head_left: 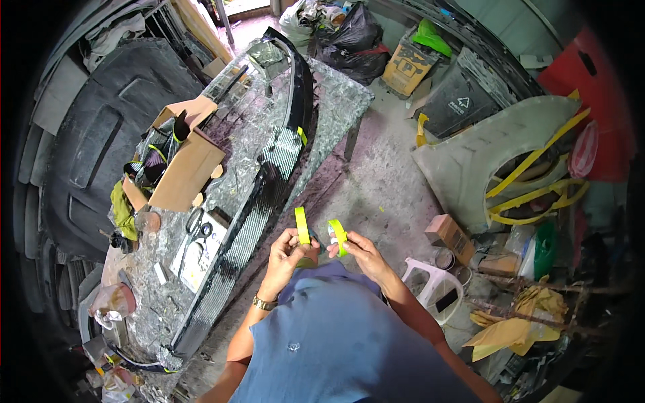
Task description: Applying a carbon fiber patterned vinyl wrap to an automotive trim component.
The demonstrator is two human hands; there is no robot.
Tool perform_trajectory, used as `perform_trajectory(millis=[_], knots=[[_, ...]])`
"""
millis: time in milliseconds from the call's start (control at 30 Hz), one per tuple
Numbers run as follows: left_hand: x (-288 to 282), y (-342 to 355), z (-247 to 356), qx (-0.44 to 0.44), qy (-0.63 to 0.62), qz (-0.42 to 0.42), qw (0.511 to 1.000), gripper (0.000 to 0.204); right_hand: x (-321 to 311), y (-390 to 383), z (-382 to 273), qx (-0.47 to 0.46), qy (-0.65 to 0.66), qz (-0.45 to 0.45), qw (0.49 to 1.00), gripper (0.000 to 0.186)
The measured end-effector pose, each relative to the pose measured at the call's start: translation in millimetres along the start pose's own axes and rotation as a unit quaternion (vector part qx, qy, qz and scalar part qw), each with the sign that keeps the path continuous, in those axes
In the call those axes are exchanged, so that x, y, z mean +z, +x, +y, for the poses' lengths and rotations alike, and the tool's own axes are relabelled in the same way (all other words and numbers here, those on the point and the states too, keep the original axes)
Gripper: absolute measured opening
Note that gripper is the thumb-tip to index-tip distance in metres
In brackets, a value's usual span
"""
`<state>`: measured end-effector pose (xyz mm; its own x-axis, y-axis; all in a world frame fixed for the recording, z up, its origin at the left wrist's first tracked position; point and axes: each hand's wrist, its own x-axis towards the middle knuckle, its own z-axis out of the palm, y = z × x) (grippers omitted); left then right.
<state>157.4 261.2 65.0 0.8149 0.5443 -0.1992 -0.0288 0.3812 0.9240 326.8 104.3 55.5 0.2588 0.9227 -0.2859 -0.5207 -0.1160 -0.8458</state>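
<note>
My left hand pinches a short strip of yellow-green tape, which stands up from the fingertips. In my right hand is a roll of the same yellow-green tape, gripped at its rim. A small gap separates the two hands, held in front of my body. To their left, a long curved car trim piece, black with a carbon-fibre weave, lies along the table edge. A bit of yellow-green tape sticks to its side.
The speckled work table carries an open cardboard box and scissors on a white sheet. On the right are a pale car fender, a white plastic stool with a phone, and a dark bin. Bags lie beyond.
</note>
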Motion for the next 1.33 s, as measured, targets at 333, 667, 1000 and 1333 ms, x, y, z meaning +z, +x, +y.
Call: perform_trajectory(millis=[333,667,1000,1333], knots=[[-24.8,98.7,45.2,-0.025,-0.064,0.044,0.997,0.016,-45.4,120.2,-35.8,0.060,0.105,0.059,0.991,0.017],[-26.8,46.4,58.2,0.103,-0.018,0.453,0.885,0.014,34.5,283.1,-114.3,0.067,-0.166,-0.323,0.929,0.019],[-95.5,46.9,95.8,0.203,0.004,0.582,0.787,0.036,118.6,424.8,29.7,-0.204,-0.727,-0.352,0.553,0.032],[-208.6,111.5,119.9,0.207,0.260,0.421,0.844,0.032,135.0,387.5,-77.2,0.076,-0.283,-0.386,0.875,0.032]])
